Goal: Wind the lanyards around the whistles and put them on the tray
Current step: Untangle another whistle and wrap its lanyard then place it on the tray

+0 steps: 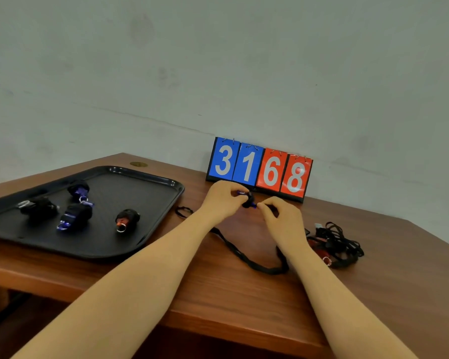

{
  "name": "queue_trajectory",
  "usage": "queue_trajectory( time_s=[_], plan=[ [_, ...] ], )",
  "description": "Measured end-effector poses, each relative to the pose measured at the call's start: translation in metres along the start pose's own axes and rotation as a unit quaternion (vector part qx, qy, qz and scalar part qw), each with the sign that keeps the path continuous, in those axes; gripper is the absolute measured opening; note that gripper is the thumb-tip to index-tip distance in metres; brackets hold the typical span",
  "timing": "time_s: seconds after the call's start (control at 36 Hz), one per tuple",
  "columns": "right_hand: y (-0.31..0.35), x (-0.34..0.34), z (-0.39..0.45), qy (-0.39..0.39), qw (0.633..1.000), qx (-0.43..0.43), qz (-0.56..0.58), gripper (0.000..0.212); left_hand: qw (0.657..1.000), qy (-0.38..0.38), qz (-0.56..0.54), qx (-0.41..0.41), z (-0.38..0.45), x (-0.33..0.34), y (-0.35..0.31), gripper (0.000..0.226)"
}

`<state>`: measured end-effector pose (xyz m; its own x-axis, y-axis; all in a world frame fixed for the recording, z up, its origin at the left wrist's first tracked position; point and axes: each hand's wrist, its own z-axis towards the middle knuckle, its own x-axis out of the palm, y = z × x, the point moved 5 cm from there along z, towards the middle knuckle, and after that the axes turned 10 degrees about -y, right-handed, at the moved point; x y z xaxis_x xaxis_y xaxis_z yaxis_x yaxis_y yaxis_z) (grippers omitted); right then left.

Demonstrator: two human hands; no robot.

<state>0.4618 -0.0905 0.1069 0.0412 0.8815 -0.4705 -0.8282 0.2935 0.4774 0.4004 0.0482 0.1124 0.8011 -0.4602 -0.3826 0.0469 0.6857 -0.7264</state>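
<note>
My left hand [222,196] pinches a small blue whistle [245,196] above the table, and my right hand [280,216] grips the black lanyard right beside it. The loose lanyard [244,255] trails down in a loop across the wood between my forearms, with one end [183,211] lying near the tray. On the black tray [153,224] at the left lie several wound whistles: two blue ones [79,189] [74,216], a dark one [39,207] and a red one [127,218].
A tangle of unwound whistles and black lanyards [334,243] lies at the right, with red parts showing. A flip scoreboard [259,168] reading 3168 stands against the wall behind my hands. The table's front edge [218,317] runs below my forearms.
</note>
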Motion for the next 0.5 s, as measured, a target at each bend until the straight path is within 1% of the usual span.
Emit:
queue_trajectory(
  time_s=[0.08, 0.17, 0.22, 0.28, 0.33, 0.39, 0.44, 0.5],
  plan=[
    [-0.003, -0.002, 0.001, -0.015, 1.0, 0.016, 0.021, 0.009, 0.999, 0.043, 0.023, 0.016, -0.003, 0.002, -0.005, 0.027],
    [-0.007, -0.006, 0.002, -0.036, 0.995, 0.06, 0.072, 0.014, 0.994, 0.107, 0.014, 0.023, -0.007, 0.005, -0.011, 0.028],
    [-0.008, -0.012, 0.002, -0.049, 0.986, 0.101, 0.119, 0.013, 0.99, 0.132, -0.042, 0.002, -0.009, 0.004, -0.012, 0.029],
    [-0.011, -0.017, 0.003, -0.054, 0.968, 0.16, 0.186, 0.012, 0.979, 0.134, -0.142, -0.05, -0.009, 0.001, -0.011, 0.03],
    [-0.013, -0.017, 0.003, -0.029, 0.941, 0.219, 0.255, 0.015, 0.949, 0.138, -0.262, -0.111, -0.009, 0.0, -0.012, 0.028],
    [-0.013, -0.013, 0.002, 0.002, 0.904, 0.262, 0.337, 0.017, 0.903, 0.141, -0.37, -0.168, -0.011, 0.002, -0.016, 0.021],
    [-0.013, -0.01, 0.002, 0.013, 0.871, 0.287, 0.398, 0.018, 0.865, 0.145, -0.44, -0.194, -0.014, 0.003, -0.02, 0.014],
    [-0.012, -0.008, 0.003, 0.019, 0.866, 0.282, 0.412, 0.02, 0.837, 0.151, -0.484, -0.206, -0.017, 0.005, -0.022, 0.014]
  ],
)
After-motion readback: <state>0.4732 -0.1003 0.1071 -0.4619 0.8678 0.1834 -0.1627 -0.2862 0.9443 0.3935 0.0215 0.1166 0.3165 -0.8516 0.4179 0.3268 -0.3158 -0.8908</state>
